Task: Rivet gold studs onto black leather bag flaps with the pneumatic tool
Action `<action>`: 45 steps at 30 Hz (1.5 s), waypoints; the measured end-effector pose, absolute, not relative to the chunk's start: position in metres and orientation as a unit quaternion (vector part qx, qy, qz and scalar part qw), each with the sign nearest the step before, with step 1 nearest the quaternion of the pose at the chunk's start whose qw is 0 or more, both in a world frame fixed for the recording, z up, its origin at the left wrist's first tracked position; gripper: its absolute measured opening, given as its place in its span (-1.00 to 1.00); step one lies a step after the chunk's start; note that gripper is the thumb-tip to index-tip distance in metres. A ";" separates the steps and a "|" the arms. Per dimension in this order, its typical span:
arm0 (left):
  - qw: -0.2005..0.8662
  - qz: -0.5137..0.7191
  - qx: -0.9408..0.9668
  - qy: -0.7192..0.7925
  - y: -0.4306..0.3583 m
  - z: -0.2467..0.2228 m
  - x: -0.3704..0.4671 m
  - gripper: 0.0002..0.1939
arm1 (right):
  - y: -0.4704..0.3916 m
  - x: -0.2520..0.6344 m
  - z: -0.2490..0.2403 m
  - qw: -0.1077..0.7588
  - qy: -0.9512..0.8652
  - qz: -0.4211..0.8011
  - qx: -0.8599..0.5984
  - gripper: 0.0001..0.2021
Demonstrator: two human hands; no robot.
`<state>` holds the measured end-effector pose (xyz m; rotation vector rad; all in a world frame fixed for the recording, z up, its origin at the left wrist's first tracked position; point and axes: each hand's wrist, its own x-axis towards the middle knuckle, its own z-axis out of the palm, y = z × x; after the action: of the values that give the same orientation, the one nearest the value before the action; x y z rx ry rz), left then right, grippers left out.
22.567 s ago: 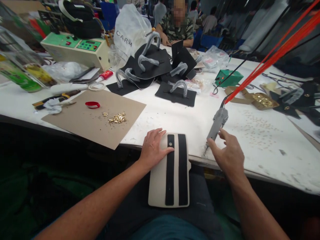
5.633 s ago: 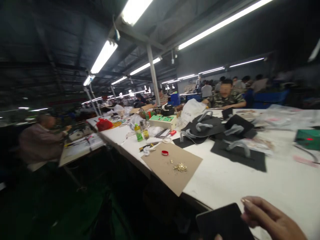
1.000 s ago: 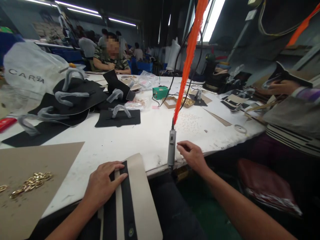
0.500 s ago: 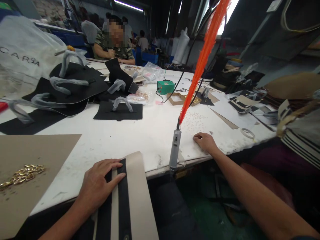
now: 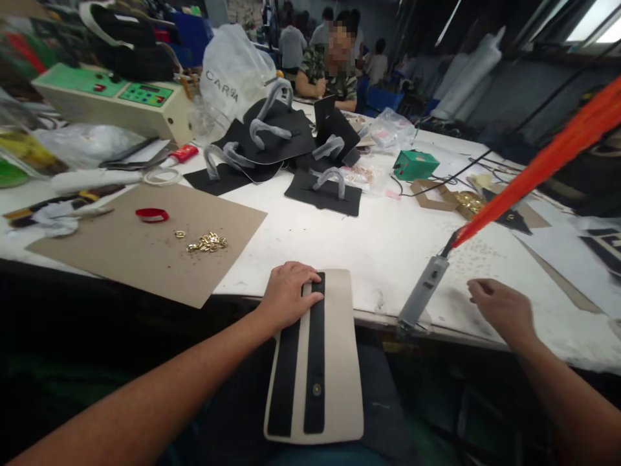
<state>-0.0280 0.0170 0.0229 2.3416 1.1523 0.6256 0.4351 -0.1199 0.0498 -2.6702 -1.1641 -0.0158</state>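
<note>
My left hand (image 5: pixel 291 294) grips the upper end of a beige panel (image 5: pixel 337 362), thumb and fingers closed at a black strip (image 5: pixel 315 362) on its face. The panel leans against the table edge over my lap, and a small round metal stud (image 5: pixel 317 389) shows low on the strip. My right hand (image 5: pixel 504 314) is over the table's right side with its fingertips pinched together; whatever may be between them is too small to make out. Just beyond it lie scattered tiny bits (image 5: pixel 480 259). Left of that hand hangs a grey electric screwdriver (image 5: pixel 424 291) on an orange coiled cord (image 5: pixel 538 165).
Gold metal rings (image 5: pixel 208 243) and a red band (image 5: pixel 152 215) lie on brown card (image 5: pixel 121 252) at left. Black panels with wrapped handles (image 5: pixel 325 191) are piled behind. A green box (image 5: pixel 414 165) and cardboard trays (image 5: pixel 431 194) stand at back right. Across the table sits a person (image 5: pixel 330 71).
My view has turned left, bringing the brown card and a control box into sight. My right hand has drawn back slightly from the scattered bits. The left hand keeps its grip on the panel.
</note>
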 end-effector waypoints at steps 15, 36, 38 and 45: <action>0.228 0.255 0.847 0.407 0.013 0.016 -0.031 -0.72 | -0.058 0.173 0.049 0.323 -0.602 0.341 -0.645 -0.76; 0.219 0.272 0.849 0.396 0.011 0.010 -0.033 -0.74 | -0.028 0.153 0.033 0.247 -0.612 0.304 -0.687 -0.85; 0.214 0.272 0.851 0.395 0.012 0.010 -0.033 -0.74 | -0.032 0.153 0.036 0.272 -0.608 0.315 -0.677 -0.84; 0.209 0.259 0.863 0.380 0.014 0.013 -0.034 -0.76 | -0.108 0.189 0.058 0.433 -0.489 0.172 -0.737 -0.68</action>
<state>-0.0342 0.0140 0.0130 2.4014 1.0572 0.7220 0.1890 -0.1076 0.0579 -1.8379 -1.2192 0.4294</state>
